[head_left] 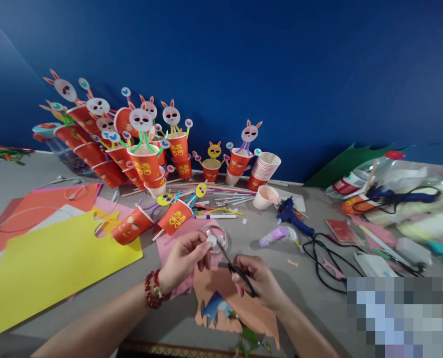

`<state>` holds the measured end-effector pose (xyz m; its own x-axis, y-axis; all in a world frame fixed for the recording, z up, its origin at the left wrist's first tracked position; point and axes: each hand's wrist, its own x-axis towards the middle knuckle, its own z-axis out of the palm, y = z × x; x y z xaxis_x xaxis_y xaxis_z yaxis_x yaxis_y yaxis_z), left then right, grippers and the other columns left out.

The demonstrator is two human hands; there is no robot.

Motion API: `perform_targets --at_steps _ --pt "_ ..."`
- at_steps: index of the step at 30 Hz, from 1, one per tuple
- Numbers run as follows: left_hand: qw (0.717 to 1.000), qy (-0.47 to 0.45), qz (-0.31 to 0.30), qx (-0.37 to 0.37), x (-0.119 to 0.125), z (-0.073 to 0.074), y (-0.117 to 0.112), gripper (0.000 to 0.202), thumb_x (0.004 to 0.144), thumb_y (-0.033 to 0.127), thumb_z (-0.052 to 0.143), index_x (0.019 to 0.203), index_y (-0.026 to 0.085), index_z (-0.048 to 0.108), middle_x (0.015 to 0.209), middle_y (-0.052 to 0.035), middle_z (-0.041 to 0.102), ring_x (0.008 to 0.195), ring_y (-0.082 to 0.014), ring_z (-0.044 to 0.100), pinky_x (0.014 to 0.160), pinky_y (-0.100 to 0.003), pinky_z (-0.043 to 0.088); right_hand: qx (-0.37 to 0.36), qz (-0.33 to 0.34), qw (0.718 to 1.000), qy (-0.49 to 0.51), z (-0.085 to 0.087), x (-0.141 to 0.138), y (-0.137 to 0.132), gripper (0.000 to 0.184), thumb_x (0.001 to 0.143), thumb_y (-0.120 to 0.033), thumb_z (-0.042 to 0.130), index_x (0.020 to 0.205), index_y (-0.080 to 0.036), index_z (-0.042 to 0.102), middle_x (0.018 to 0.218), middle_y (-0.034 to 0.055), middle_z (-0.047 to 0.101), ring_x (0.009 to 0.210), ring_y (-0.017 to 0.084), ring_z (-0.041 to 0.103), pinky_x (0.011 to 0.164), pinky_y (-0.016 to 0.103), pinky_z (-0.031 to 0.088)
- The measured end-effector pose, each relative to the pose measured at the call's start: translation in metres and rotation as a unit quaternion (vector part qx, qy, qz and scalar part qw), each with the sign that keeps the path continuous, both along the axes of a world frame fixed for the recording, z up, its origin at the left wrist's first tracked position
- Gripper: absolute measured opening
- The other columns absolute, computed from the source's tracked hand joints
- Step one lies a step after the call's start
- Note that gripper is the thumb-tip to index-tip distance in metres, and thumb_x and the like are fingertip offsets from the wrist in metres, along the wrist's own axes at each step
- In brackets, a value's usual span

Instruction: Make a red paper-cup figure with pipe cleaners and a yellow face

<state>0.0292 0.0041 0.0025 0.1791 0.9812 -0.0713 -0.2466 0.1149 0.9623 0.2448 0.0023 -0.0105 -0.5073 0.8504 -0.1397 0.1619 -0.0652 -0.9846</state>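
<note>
My left hand point(191, 253), with red bead bracelets at the wrist, pinches a small white paper disc point(211, 241) between thumb and fingers. In my right hand point(254, 276) are scissors point(240, 273) with black handles, fingers through the loops. Their blades reach up and left to the disc's edge; whether they are parted I cannot tell. Just behind lies a round clear lid or roll point(223, 237), partly covered by hand and blades. Beneath both hands is a cut sheet of orange paper point(244, 303), with a blue paper scrap point(216, 306) on it.
Red paper cups point(147, 166) with paper rabbit figures line the blue wall. A blue glue gun point(294, 219), its black cable point(318, 258) and a purple glue bottle point(276, 235) lie on the right. Yellow paper point(64, 263) covers the left. A plastic bottle point(359, 176) lies far right.
</note>
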Motion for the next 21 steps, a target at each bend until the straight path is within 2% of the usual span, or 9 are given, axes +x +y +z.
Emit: perform_targets --at_steps 16,21 --pt "1.0 -0.007 0.007 0.008 -0.003 -0.006 0.001 0.035 0.088 0.047 0.066 0.073 0.017 0.057 0.052 0.0013 0.063 0.043 -0.0082 0.051 0.045 -0.018 0.042 0.004 -0.003 1.0 -0.008 0.0 0.0 0.0 0.056 0.076 -0.072 0.067 0.061 -0.021 0.048 0.047 -0.003 0.053 0.039 0.01 0.048 0.042 0.022 0.038" --pt "1.0 -0.013 0.014 0.008 -0.003 -0.007 0.001 0.034 0.088 0.047 0.067 0.073 0.017 0.057 0.051 0.0016 0.063 0.043 -0.0083 0.052 0.044 -0.018 0.042 -0.004 -0.002 1.0 -0.02 0.012 -0.001 -0.001 0.053 0.077 -0.072 0.065 0.059 -0.025 0.047 0.049 0.0013 0.054 0.041 0.015 0.048 0.044 0.029 0.038"
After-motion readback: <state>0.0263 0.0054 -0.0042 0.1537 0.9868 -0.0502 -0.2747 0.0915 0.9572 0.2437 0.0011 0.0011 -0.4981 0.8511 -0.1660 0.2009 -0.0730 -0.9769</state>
